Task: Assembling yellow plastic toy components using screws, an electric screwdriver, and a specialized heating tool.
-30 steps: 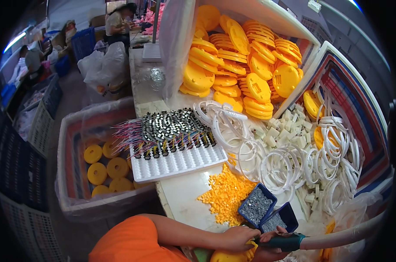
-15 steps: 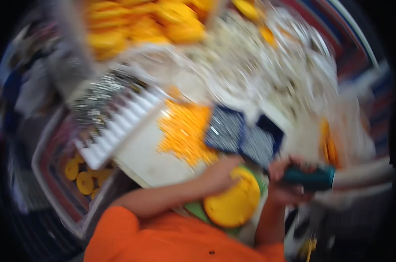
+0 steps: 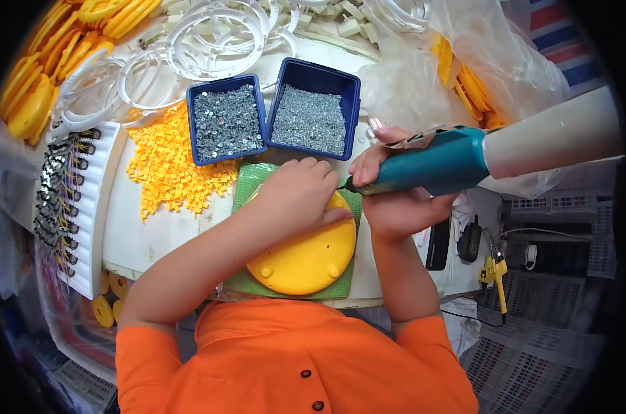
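Note:
A round yellow plastic disc [image 3: 299, 259] with small bosses and holes lies on a green mat [image 3: 340, 279] at the table's near edge. My left hand [image 3: 302, 193] grips the disc's far part, its thumb on the face and its fingers curled. Whether those fingers also pinch a screw is hidden. My right hand [image 3: 399, 207] is closed around a teal electric screwdriver [image 3: 430, 165], held sideways. The tip of its dark bit [image 3: 346, 185] is beside my left fingertips.
Beyond the mat stand two blue bins of small metal parts [image 3: 229, 121] [image 3: 311, 117]. Small yellow pieces [image 3: 175, 169] are heaped left of them, near a white ribbed tray [image 3: 95, 207] of wired components. White rings [image 3: 216, 41] lie farther back. A pale sleeve [image 3: 554, 134] extends from the screwdriver.
The view has swung round and sharpened from a blur. The screwdriver bit has come to my left fingertips, and my left hand now reaches farther over the disc.

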Available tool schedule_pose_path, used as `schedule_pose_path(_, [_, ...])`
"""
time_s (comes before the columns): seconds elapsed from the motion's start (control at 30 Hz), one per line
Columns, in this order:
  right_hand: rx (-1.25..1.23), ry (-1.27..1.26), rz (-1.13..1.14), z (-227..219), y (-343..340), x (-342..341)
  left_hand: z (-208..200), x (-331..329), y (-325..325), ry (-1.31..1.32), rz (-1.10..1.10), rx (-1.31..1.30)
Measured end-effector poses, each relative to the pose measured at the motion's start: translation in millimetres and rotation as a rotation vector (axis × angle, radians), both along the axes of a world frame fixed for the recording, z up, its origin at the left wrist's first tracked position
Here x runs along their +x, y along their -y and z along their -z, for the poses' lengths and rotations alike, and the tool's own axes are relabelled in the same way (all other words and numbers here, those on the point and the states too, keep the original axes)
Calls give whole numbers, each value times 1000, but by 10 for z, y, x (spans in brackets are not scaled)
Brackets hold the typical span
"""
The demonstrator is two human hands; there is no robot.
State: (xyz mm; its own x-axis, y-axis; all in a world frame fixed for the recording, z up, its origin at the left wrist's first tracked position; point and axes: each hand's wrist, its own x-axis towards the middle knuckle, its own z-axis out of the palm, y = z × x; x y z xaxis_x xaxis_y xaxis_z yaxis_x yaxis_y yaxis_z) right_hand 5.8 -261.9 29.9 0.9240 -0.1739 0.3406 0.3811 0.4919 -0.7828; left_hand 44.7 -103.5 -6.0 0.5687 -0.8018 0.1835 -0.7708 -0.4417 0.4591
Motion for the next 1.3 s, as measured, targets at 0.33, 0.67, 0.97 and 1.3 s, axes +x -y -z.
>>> schedule_pose_path(0.33, [86, 55, -183, 269, -54, 45, -113, -18, -43, -139, -86, 9])
schedule_pose_path(0.67, [90, 151, 17, -159, -45, -297, -75, -41, -1, 42, -65, 20])
schedule_pose_path(0.97, [12, 137, -91, 99, 127, -830, -9, -245, 216, 41, 407, -25])
schedule_pose_path(1.3, [53, 96, -31, 281, 72, -861, -9, -303, 203, 112, 393, -58])
